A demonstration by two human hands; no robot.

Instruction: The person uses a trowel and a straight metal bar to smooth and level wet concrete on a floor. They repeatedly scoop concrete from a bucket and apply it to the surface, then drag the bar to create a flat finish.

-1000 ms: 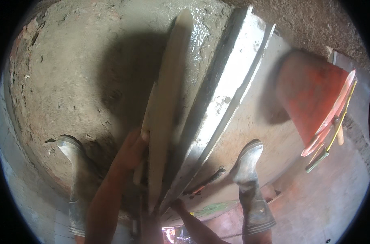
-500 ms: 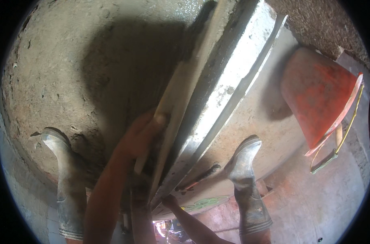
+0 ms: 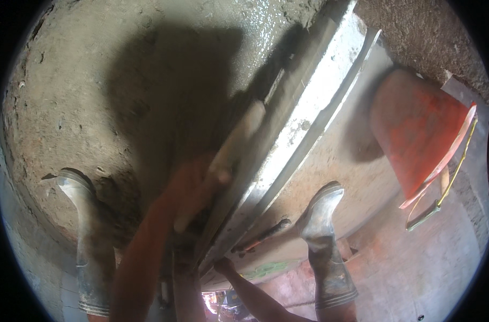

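My left hand [image 3: 201,180], smeared by motion, is closed round a long pale wooden handle [image 3: 239,134]. The handle slants up to the right over the wet grey-brown mortar surface, close beside a bright, mortar-spotted metal bar [image 3: 293,131]. What the handle is fixed to is blurred and partly in shadow. My right hand [image 3: 223,265] reaches in from below and is closed at the bar's lower end, its fingers partly hidden there.
A muddy boot [image 3: 75,185] stands on the left and another boot [image 3: 322,209] on the right. An orange-red bucket [image 3: 424,129] lies tipped at the right, its handle hanging on yellow cord. A dark tool [image 3: 263,236] lies by the bar. Green cord [image 3: 268,268] is farther down.
My left hand has shifted slightly right with the wooden handle, which now slants more toward the metal bar. My right hand stays at the bar's lower end.
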